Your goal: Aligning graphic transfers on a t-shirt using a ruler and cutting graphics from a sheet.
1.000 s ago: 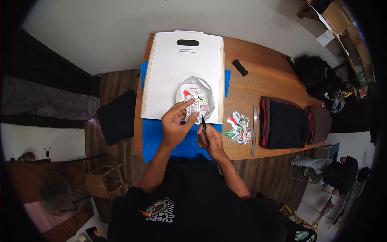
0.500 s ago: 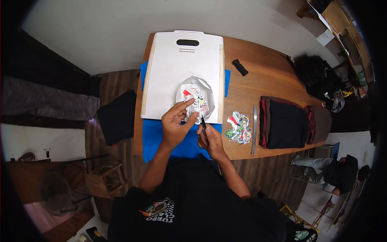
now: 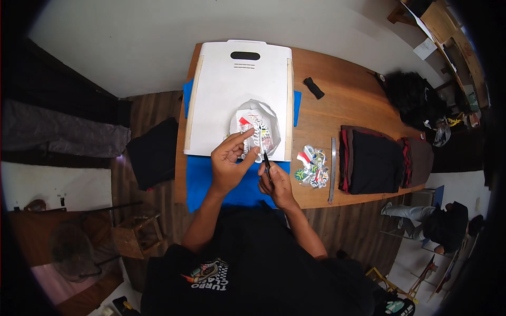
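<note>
My left hand (image 3: pixel 227 163) pinches the lower part of a curled, pale film sheet (image 3: pixel 272 117) with red, dark and white printed designs. My right hand (image 3: pixel 278 185) grips a slim black pointed tool (image 3: pixel 266 162), its tip at the sheet's lower edge beside my left thumb; whether it is tweezers or a knife I cannot make out. Both hands are over the near edge of a large white board (image 3: pixel 232 100) with a dark slot at its far end. Under the board, blue cloth (image 3: pixel 203 181) sticks out at the sides and toward me.
Right of the board lie a small pile of colourful cut-out prints (image 3: pixel 314 167), a metal ruler (image 3: pixel 332 171) and folded dark garments (image 3: pixel 371 160). A small black roll (image 3: pixel 314 88) rests farther back on the wooden table (image 3: pixel 337 73). Another person (image 3: pixel 445 226) is at the far right.
The tool's tip and the sheet's lower edge have shifted very slightly. Both hands keep nearly the same place and the same grips.
</note>
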`<state>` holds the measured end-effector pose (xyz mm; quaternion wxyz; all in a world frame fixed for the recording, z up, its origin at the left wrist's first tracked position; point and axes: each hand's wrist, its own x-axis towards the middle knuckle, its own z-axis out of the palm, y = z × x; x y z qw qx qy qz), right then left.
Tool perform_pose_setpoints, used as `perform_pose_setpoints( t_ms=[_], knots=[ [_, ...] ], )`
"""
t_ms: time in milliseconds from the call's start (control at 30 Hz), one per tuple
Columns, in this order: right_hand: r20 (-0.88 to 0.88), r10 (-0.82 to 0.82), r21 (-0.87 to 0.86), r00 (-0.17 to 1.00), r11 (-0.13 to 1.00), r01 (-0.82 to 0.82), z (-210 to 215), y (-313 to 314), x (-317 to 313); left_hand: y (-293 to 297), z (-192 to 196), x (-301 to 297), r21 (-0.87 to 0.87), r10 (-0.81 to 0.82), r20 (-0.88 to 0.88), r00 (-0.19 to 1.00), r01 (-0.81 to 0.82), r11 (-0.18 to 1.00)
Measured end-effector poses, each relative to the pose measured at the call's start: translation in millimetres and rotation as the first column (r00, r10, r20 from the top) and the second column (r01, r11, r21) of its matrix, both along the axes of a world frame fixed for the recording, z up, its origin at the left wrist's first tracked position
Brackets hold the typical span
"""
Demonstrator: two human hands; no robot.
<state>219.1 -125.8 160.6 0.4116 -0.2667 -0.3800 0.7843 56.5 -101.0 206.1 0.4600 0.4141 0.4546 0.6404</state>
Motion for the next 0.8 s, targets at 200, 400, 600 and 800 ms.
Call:
perform_pose_setpoints(
  t_ms=[200, 400, 600, 800],
  knots=[
    [0.008, 0.004, 0.009, 1.000, 1.000, -0.004, 0, 0, -1, -1, -3, 0, -0.002, -0.016, 0.006, 1.000, 0.016, 1.000],
    [0.007, 0.001, -0.007, 1.000, 1.000, -0.001, -1, 1, -2, -4, -15, -5, 0.074, -0.069, -0.029, 0.997, 0.071, 0.995],
    [0.013, 0.003, -0.013, 1.000, 1.000, -0.003, -1, 4, -3, -1, -16, -6, 0.073, -0.065, -0.046, 0.997, 0.068, 0.995],
    [0.023, -0.004, -0.006, 1.000, 1.000, 0.004, -3, 11, -5, 5, -17, -7, 0.065, -0.066, -0.050, 0.997, 0.069, 0.996]
  ],
)
